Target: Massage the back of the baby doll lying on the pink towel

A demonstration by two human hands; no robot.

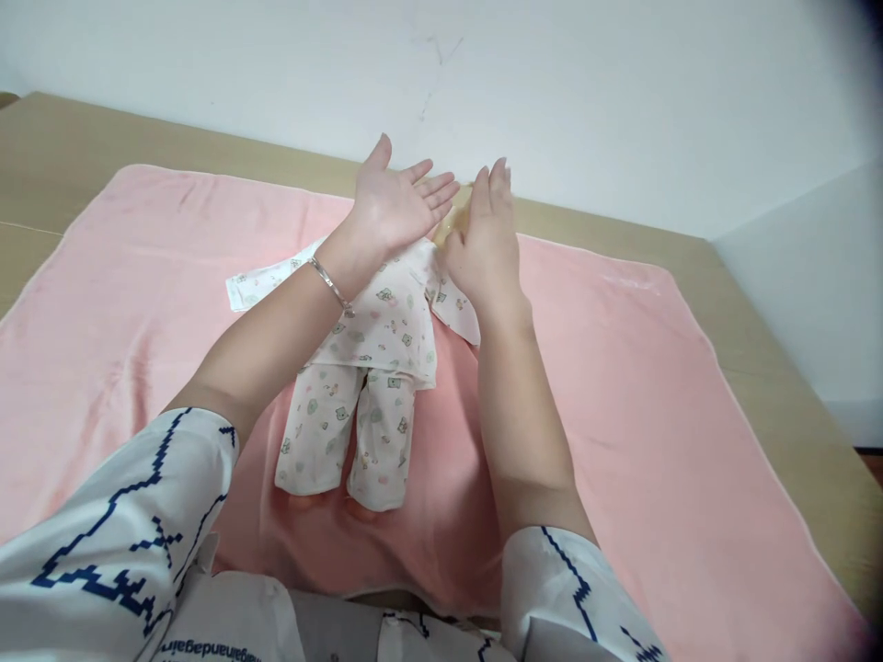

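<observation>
A doll in white printed pajamas lies on its back or front, I cannot tell which, on a pink blanket [607,414]. Its pajama top [390,317] has one sleeve stretched out to each side. Below it are the matching pajama pants [321,432], with the doll's feet [363,511] just showing at the cuffs. My left hand [400,198] is raised over the top's upper part, palm turned up, fingers spread, holding nothing. Beside it my right hand [487,239] has its fingers stretched out, back toward me. A yellowish patch shows between the hands; the doll's head is hidden.
The blanket covers most of a wooden table [773,340], whose bare wood shows at the back and sides. A white wall [607,101] with a few dark marks stands right behind the table, and it turns a corner at the right.
</observation>
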